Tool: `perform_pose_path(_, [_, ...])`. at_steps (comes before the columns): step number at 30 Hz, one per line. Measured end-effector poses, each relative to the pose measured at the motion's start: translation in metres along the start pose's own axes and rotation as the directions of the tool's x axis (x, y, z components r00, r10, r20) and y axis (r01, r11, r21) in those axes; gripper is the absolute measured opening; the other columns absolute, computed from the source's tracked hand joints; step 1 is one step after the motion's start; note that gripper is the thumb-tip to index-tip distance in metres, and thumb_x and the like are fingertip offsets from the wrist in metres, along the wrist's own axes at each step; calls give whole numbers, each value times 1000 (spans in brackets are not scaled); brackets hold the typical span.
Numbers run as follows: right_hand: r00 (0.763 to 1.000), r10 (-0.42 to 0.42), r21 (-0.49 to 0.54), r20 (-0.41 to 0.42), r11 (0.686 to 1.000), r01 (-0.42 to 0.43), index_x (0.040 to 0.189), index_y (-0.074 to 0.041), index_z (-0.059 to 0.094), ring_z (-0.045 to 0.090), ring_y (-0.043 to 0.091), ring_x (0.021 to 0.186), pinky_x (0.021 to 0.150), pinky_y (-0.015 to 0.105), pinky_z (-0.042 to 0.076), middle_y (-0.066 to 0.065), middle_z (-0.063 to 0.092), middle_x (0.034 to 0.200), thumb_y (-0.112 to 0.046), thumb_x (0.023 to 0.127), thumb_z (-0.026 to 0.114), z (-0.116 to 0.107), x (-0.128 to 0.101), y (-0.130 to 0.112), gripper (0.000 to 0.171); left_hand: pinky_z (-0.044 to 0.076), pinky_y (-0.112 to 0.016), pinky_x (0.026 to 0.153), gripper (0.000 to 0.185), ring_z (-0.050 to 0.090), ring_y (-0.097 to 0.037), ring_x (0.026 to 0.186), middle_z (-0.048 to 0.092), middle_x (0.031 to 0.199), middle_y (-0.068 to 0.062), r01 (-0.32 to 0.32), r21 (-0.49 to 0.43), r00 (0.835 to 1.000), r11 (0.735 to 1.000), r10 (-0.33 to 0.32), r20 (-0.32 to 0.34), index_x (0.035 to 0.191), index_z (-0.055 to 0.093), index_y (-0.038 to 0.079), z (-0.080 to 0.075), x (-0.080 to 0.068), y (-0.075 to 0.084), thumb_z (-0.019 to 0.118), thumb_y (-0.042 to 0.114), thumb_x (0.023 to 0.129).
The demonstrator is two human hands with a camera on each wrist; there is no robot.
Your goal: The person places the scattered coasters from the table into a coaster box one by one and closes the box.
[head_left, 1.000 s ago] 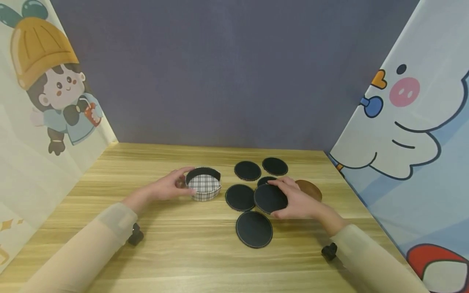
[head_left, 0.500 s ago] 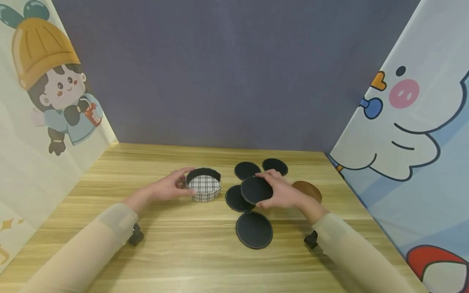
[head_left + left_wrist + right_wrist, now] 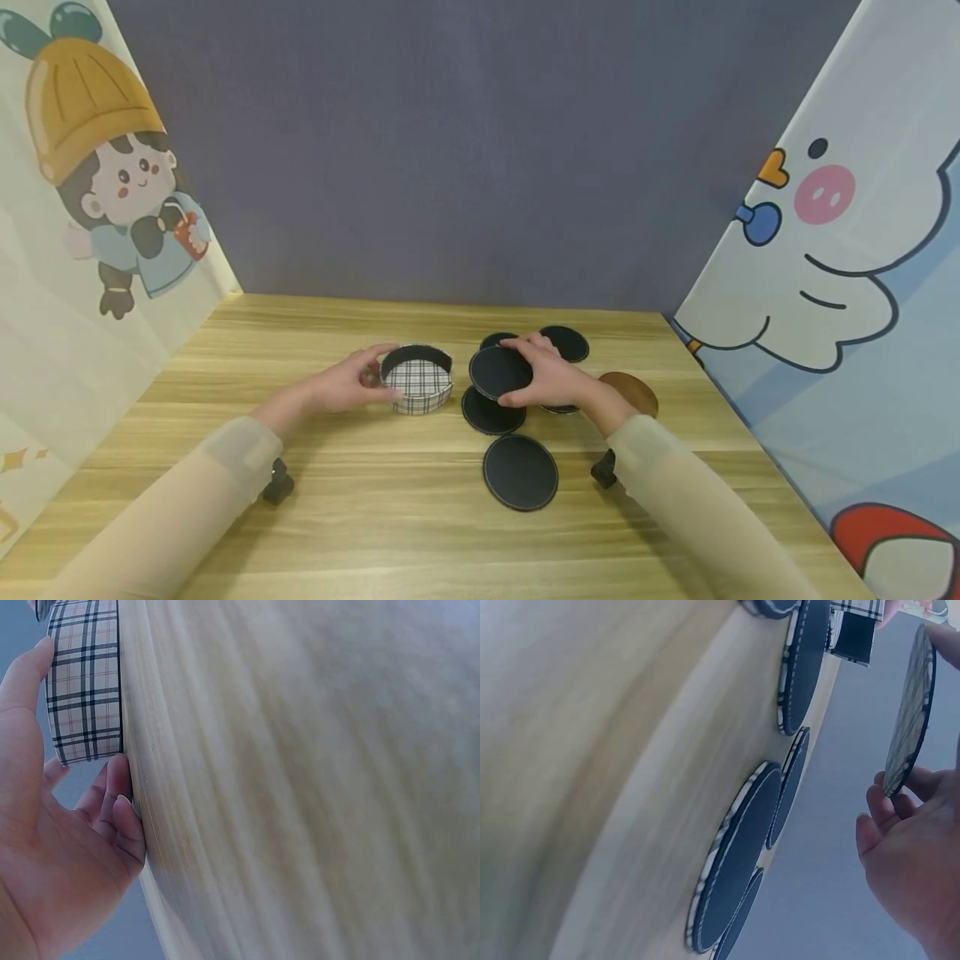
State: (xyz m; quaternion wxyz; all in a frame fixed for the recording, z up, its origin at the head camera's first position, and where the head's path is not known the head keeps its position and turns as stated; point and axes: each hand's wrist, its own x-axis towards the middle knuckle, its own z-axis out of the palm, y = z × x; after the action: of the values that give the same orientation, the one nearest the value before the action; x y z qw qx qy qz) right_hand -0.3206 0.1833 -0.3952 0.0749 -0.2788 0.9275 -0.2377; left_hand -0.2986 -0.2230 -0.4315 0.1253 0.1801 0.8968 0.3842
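Right hand (image 3: pixel 558 379): a black round coaster (image 3: pixel 500 372) is pinched at its rim between fingers and thumb and is held clear of the wooden table (image 3: pixel 360 508); in the right wrist view the coaster (image 3: pixel 909 712) is seen edge-on above the fingertips (image 3: pixel 870 825).

Change in position: a second ago the same coaster was gripped low among the scattered coasters; half a second ago it was raised and further left; now it is carried further left still, to a point just beside the plaid holder (image 3: pixel 417 379).

Left hand (image 3: pixel 347 385): the holder's outer wall is touched by thumb and fingers, with the thumb laid along the plaid wall (image 3: pixel 82 682) and the fingers (image 3: pixel 120 817) curled below it against the table; no shift from the earlier frames is seen.

Plaid holder: it stands upright on the table, open side up, with a dark inner wall and a checked floor; no coaster is seen inside it.

Coasters left on the table: one lies nearest the person (image 3: pixel 521 471), one lies under the lifted coaster (image 3: pixel 487 412), one at the back (image 3: pixel 567 342), and others are partly hidden by the right hand.

Brown disc (image 3: pixel 633 392): it lies flat to the right of the right wrist, untouched.

Reading of the change: the lifted coaster is judged to be in transit toward the holder, not yet over its opening.
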Motion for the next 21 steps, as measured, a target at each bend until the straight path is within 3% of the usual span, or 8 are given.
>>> perform_pose_path(5, [1000,7,-9,-9,1000,-7,171,-21,39,32,44,155,117,72,38,17,35,170,-58,83,86,2,13,-6,106,61,-57,101,109,61,-40,127,51,146,-26,-5,15,1000,1000,5,-3,176,22,21,0,0,-1,85,55,93])
perform_pose_path(15, [1000,-25,-15,-10,1000,25,171,-25,39,40,37,146,113,66,43,13,41,161,-59,83,86,7,35,-23,105,58,-61,105,108,60,-40,127,50,148,-28,-11,36,1000,999,11,-5,176,22,20,0,-1,0,82,56,95])
perform_pose_path(21, [999,-45,-1,6,999,45,172,-25,37,37,40,153,115,70,42,13,36,169,-59,83,86,9,45,-32,107,58,-60,105,107,60,-38,128,50,148,-26,-5,35,1000,999,5,-8,176,22,23,0,-1,-2,83,58,94])
